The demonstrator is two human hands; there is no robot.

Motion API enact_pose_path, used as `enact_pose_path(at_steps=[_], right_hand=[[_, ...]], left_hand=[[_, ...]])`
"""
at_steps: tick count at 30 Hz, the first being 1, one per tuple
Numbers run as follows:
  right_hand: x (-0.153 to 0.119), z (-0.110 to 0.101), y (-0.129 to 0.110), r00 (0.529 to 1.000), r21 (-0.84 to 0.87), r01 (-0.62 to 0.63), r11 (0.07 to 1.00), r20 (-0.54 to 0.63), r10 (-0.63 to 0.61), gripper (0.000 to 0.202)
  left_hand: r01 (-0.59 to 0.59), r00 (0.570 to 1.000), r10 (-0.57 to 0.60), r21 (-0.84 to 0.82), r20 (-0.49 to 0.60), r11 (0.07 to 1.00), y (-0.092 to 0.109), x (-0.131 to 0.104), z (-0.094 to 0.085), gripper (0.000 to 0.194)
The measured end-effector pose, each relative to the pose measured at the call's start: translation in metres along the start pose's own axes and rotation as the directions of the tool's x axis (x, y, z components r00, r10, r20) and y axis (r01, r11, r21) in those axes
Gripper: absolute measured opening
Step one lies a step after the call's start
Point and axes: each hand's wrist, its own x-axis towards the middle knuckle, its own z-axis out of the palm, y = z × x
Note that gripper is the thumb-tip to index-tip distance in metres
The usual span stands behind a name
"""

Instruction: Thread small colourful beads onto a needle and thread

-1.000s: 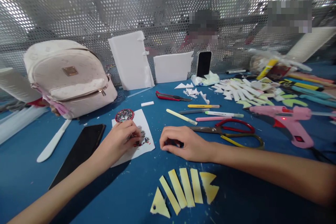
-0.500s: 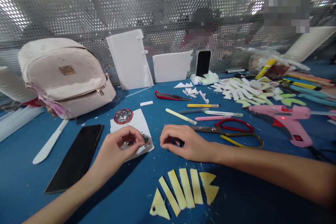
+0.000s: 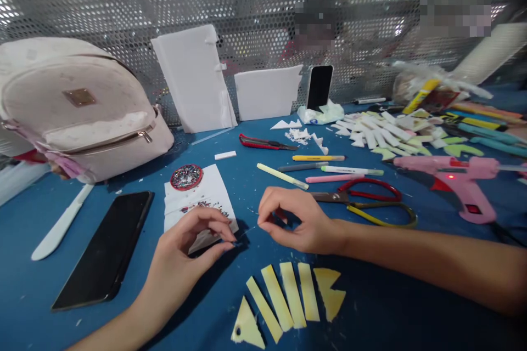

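My left hand (image 3: 201, 241) is over the near edge of a white paper (image 3: 175, 197), its thumb and fingertips pinched close together. My right hand (image 3: 292, 216) rests on the blue table just left of the scissors, thumb and index finger pinched. A very thin clear strand seems to run between the two pinches; what it is cannot be made out. On the paper lie small dark beads or bits and a round red-rimmed dish (image 3: 186, 177) of glittery pieces. Nearer me, yellow pieces (image 3: 292, 295) form a fish shape: a head with a hole, several strips and a tail.
Left: a white backpack (image 3: 99, 115), black phone (image 3: 107, 249) and white knife (image 3: 61, 225). Right: scissors (image 3: 337, 196), markers (image 3: 317, 158), pink glue gun (image 3: 465, 175) and cut pieces (image 3: 382, 130). Behind: a red cutter (image 3: 263, 143), white boards (image 3: 269, 93), an upright phone (image 3: 320, 86).
My left hand has moved right and toward me, uncovering more bits on the paper. The right hand has lifted its fingertips slightly. The whole view has shifted a little.
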Motion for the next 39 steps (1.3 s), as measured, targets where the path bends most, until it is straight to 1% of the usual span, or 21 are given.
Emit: enact_pose_path(at_steps=[3,9,17,23,28,32,36,39], right_hand=[[0.0002,-0.0002,-0.0003,1.000,0.014,-0.007,1.000,-0.009,0.007,0.006],[-0.0014,0.0006,0.0002,0.999,0.037,-0.003,0.999,-0.044,0.004,0.007],[-0.0020,0.0008,0.0007,0.999,0.041,-0.003,0.999,-0.045,0.005,0.006],[-0.0022,0.0011,0.0020,0.998,0.026,0.019,0.999,-0.054,-0.018,0.008],[-0.0034,0.0015,0.0030,0.999,0.040,-0.005,0.999,-0.047,0.007,0.009],[-0.0037,0.0018,0.0031,0.999,0.040,-0.003,0.999,-0.053,0.005,0.009],[-0.0031,0.0014,0.0024,0.999,0.033,-0.005,0.999,-0.053,0.007,0.008],[-0.0027,0.0011,0.0018,0.998,0.033,-0.005,0.999,-0.055,0.007,0.007]], left_hand=[[0.013,0.999,-0.013,0.001,0.030,1.000,-0.0005,-0.0007,-0.0007,0.020],[0.027,0.999,-0.028,0.016,0.039,1.000,-0.0009,-0.0008,-0.0005,0.020],[0.030,0.997,-0.031,0.008,0.068,1.000,-0.0015,-0.0001,-0.0002,0.020],[0.088,0.994,-0.086,-0.022,0.068,0.996,0.0011,0.0001,0.0008,0.019],[0.117,0.991,-0.113,-0.052,0.078,0.992,0.0007,0.0017,0.0016,0.021],[0.094,0.993,-0.090,-0.041,0.072,0.995,0.0000,0.0033,0.0015,0.021],[0.060,0.997,-0.058,-0.030,0.044,0.998,0.0017,0.0034,0.0015,0.021],[0.059,0.998,-0.057,-0.037,0.037,0.998,0.0024,0.0035,0.0023,0.021]])
